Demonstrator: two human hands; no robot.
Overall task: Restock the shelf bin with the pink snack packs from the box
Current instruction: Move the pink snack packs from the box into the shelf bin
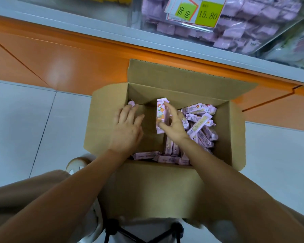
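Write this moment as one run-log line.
stage: picking from open brown cardboard box | right hand: pinches one upright pink snack pack | left hand: fingers straight, inside box | clear plastic shelf bin: holds pink packs

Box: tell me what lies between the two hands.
Head view: the pink snack pack pinched by the right hand, then bare cardboard of the box up to the left hand.

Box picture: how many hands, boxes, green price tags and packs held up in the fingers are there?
Hands: 2, left hand and right hand
Cardboard box: 1
Green price tags: 2
Held pink pack: 1
Total: 6
Loose packs in the box are not counted.
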